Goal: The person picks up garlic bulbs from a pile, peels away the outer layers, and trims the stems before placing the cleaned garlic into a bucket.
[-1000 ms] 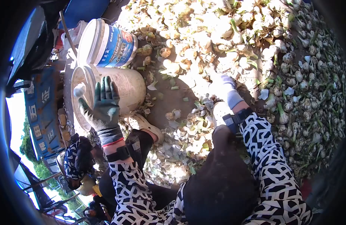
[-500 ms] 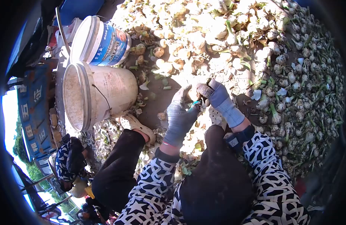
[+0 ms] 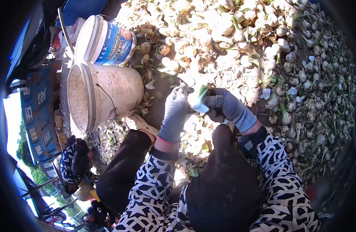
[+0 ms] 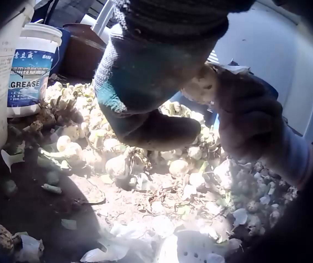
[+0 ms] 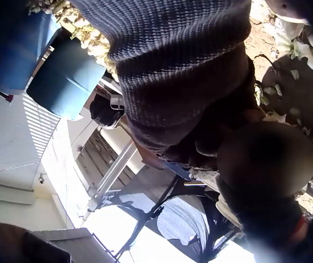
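Both hands wear grey knit gloves with dark, soiled palms and meet above the ground in front of the knees. Between them in the head view is a pale garlic bulb (image 3: 195,101) with green and white outer leaf on its right side. My left hand (image 3: 175,110) grips the bulb from the left, fingertips at its top. On the other side, my right hand (image 3: 230,106) has its fingers curled against the leafy side. The left wrist view shows the bulb (image 4: 201,86) between the two gloves, partly covered. In the right wrist view the gloves hide most of it.
An uncovered white bucket (image 3: 122,87) lies tipped in view at the left, beside a blue-labelled grease bucket (image 3: 122,43). Garlic heaps (image 3: 309,85) spread at right and ahead. Loose skins and a clog-shod foot (image 3: 139,123) are below; another person (image 3: 74,164) crouches at left.
A second ago my left hand was spread by the bucket, a white bulb in the air near its mouth. It has since swung right to meet my right hand, which lifted from the pile.
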Motion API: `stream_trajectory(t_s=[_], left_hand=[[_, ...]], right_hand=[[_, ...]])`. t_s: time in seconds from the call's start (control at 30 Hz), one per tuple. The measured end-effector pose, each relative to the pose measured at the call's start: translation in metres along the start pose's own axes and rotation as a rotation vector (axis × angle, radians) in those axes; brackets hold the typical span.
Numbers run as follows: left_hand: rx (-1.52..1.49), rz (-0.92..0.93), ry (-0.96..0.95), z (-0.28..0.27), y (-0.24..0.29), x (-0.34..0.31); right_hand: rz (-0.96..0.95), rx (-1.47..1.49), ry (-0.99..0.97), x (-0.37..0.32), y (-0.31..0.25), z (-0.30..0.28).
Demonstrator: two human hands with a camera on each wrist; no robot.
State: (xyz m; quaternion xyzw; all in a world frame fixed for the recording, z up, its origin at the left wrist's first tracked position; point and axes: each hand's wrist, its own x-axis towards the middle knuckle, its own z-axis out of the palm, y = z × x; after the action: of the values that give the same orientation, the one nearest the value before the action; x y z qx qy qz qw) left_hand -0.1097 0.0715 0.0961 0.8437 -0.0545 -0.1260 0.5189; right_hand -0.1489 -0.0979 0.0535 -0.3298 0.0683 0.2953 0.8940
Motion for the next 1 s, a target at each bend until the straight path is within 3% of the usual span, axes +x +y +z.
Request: stream_trajectory(t_s=[0.03,0.07,0.1,0.17,0.2,0.23,0.3,0.33,0.37,0.43,0.47,0.5,0.57,0.6,0.63,0.7,0.77,0.8,0.83,0.9,0.97,1.0], left_hand=[[-0.503,-0.438,0.169,0.009,0.005,-0.001],[-0.388,-0.262,0.154,0.009,0.001,-0.003],[-0.460,-0.256,0.066,0.010,0.013,-0.014],[0.008,0.097,0.188,0.030,0.026,-0.029],[-0.570,-0.303,-0.014,0.019,0.064,-0.033],[-0.568,-0.304,-0.012,0.017,0.057,-0.031],[-0.456,-0.369,-0.001,0.018,0.030,-0.028],[-0.592,-0.476,-0.013,0.016,0.020,-0.025],[-0.591,-0.477,-0.015,0.019,0.012,-0.026],[-0.188,0.054,0.139,0.024,-0.002,-0.032],[-0.789,-0.520,0.015,0.008,0.006,-0.019],[-0.788,-0.519,0.017,0.008,0.006,-0.014],[-0.734,-0.251,-0.097,0.006,0.004,-0.010],[-0.732,-0.254,-0.098,0.004,0.004,-0.009],[-0.958,-0.328,-0.087,0.001,0.006,-0.007],[-1.411,-0.475,-0.060,-0.003,0.012,-0.002],[-1.334,-0.452,0.010,-0.004,0.017,0.003],[-1.413,-0.434,-0.057,-0.005,0.015,0.006],[-1.490,-0.416,-0.128,-0.005,0.015,0.009],[-1.530,-0.466,-0.071,-0.003,0.018,0.021],[-1.526,-0.462,0.056,-0.006,0.015,0.029],[-1.525,-0.443,0.037,-0.012,0.012,0.034]], right_hand=[[0.037,0.125,-0.129,0.004,0.002,-0.010],[0.075,0.250,-0.261,0.007,0.003,-0.015],[0.074,0.254,-0.259,0.008,0.003,-0.009],[-0.008,0.022,-0.003,0.010,0.008,0.010],[-0.074,-0.013,0.009,0.015,0.016,0.010],[-0.073,-0.011,0.006,0.016,0.020,0.007],[0.039,0.301,-0.165,0.013,0.025,0.000],[0.032,0.374,-0.201,0.015,0.029,-0.003],[0.032,0.375,-0.200,0.012,0.025,-0.004],[0.103,0.288,-0.136,0.001,0.015,-0.007],[0.073,0.283,-0.092,-0.002,0.020,-0.015],[0.074,0.282,-0.094,-0.008,0.018,-0.018],[0.042,0.376,-0.076,-0.025,0.016,-0.021],[-0.003,0.356,-0.085,-0.032,0.016,-0.026],[-0.035,0.433,-0.194,-0.039,0.014,-0.032],[-0.091,0.360,-0.057,-0.059,0.005,-0.029],[-0.065,0.268,-0.032,-0.078,-0.011,-0.014],[-0.041,0.173,-0.005,-0.085,-0.013,-0.009],[-0.102,0.189,0.028,-0.092,-0.007,-0.007],[-0.193,0.322,0.022,-0.109,-0.019,0.018],[-0.242,0.473,-0.031,-0.097,-0.010,0.005],[-0.098,0.025,-0.110,-0.075,-0.013,-0.007]])
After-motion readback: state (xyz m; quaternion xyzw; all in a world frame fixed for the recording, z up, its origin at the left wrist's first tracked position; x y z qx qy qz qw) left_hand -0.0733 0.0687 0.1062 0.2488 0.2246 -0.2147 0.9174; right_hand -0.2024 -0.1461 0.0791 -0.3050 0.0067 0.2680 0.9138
